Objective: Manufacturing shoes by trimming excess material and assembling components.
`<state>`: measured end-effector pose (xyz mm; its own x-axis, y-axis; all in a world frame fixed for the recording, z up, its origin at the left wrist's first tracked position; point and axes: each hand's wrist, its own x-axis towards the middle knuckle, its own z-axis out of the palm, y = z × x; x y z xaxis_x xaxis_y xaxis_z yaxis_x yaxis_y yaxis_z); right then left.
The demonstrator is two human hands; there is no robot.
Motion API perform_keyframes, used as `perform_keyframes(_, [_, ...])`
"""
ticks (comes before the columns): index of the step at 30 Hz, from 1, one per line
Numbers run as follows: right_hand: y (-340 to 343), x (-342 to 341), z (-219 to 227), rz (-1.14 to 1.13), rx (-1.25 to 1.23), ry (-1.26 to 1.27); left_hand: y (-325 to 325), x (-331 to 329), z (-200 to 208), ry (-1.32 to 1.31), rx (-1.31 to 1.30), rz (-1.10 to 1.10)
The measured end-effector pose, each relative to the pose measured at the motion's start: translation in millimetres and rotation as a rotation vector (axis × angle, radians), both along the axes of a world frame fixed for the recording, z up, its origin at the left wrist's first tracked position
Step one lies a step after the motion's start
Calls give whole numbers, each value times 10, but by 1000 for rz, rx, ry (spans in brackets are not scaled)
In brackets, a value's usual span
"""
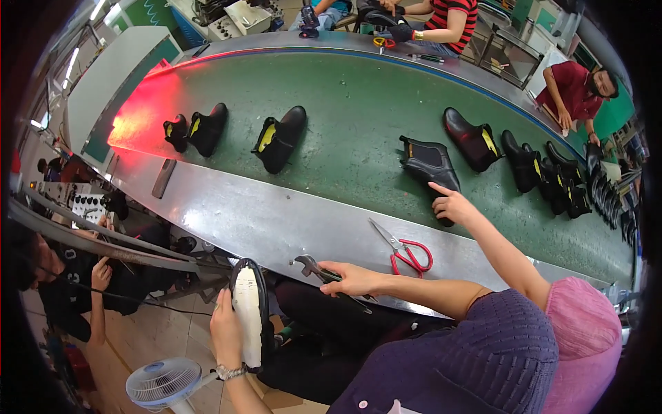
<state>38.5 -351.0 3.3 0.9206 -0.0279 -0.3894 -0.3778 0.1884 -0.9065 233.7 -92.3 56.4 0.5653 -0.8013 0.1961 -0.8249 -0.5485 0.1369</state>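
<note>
My left hand (225, 330), with a wristwatch below it, holds a black shoe (248, 314) upright with its pale, unfinished bottom showing. My right hand (350, 279) is wrapped around the handles of metal pincers (308, 265), whose head points left above the bench edge, near the shoe. Red-handled scissors (412, 256) lie on the metal ledge (227, 207), just beyond my right forearm. Farther off, a black ankle boot (429, 164) rests on its side on the green conveyor belt (345, 138). Another person's hand (454, 207), from a pink sleeve, has a finger on that boot.
Several black boots (283, 141) with yellow linings stand along the belt, more bunched at the right. A red-lit machine housing (127, 90) covers its left end. A flat bar (164, 178) lies on the ledge. A fan (165, 384) stands lower left. Other people sit around the line.
</note>
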Motion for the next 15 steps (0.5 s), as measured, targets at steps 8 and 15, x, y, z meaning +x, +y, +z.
perform_keyframes(8, [146,58,162,26,-47,55,-72,202,-102,79,-88,104])
perform_keyframes(15, [148,48,294,32,-18,38,100,496,-136,811,-391,270])
